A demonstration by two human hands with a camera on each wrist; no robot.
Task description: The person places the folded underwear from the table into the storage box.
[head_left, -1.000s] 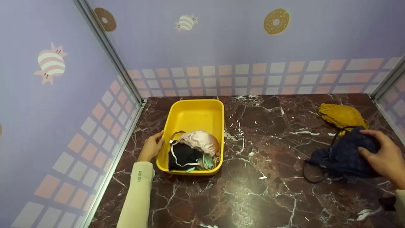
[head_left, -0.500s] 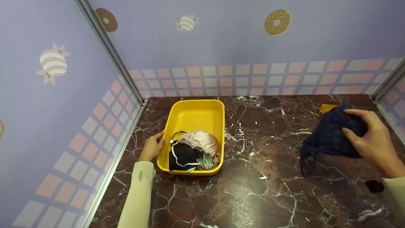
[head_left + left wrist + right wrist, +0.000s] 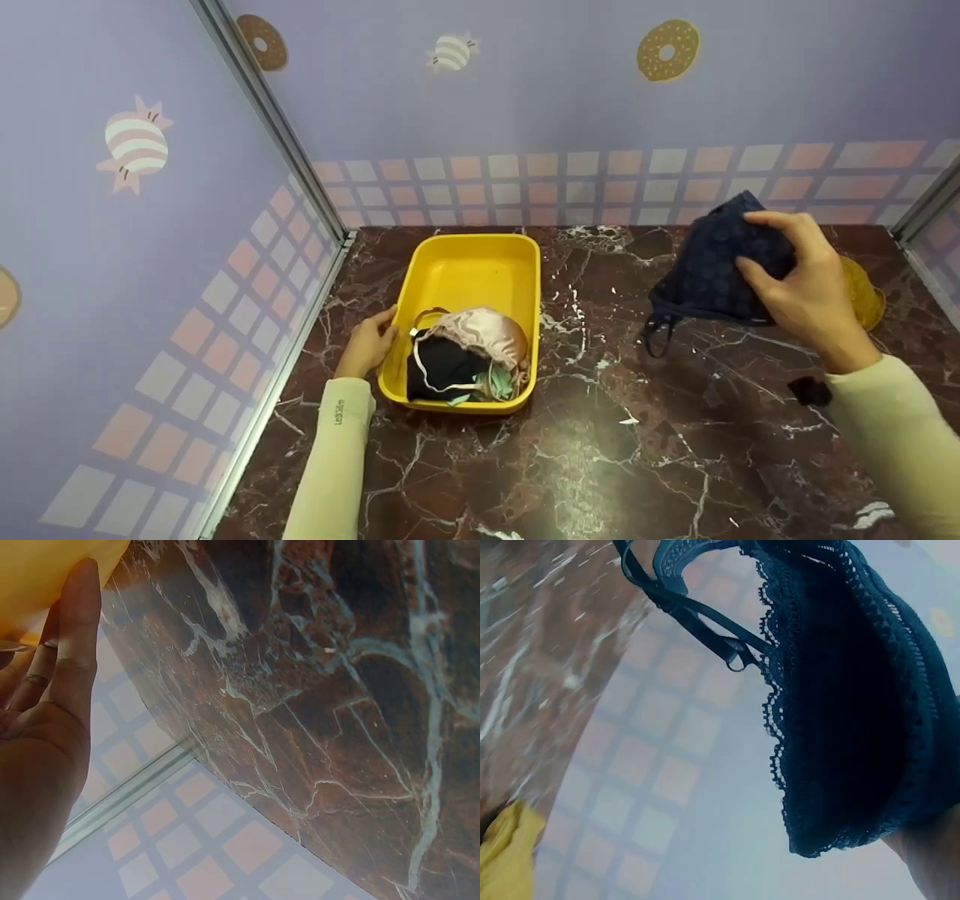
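Note:
A navy lace bra [image 3: 720, 262] hangs above the table at the right, its strap loop dangling. My right hand [image 3: 806, 285] pinches its upper part between thumb and fingers. In the right wrist view, the navy bra's hollow cup and scalloped lace edge fill the right side. My left hand [image 3: 367, 343] touches the left side of a yellow bin [image 3: 534, 300]; in the left wrist view its fingers [image 3: 79, 630] lie fairly straight against the bin's outside. Inside the bin's near half lie a pale pink satin bra [image 3: 487, 334], a black garment [image 3: 442, 364] and mint-green fabric [image 3: 499, 382].
A mustard-yellow bra [image 3: 862, 292] lies at the far right, partly hidden behind my right hand. Dark marbled tabletop [image 3: 600, 435] runs between the bin and the right side. Patterned panels [image 3: 555, 97] rise at the back and sides.
My right hand has lifted the navy bra from the table and carried it left and toward the back, passing in front of the mustard-yellow bra. My left hand stays at the bin.

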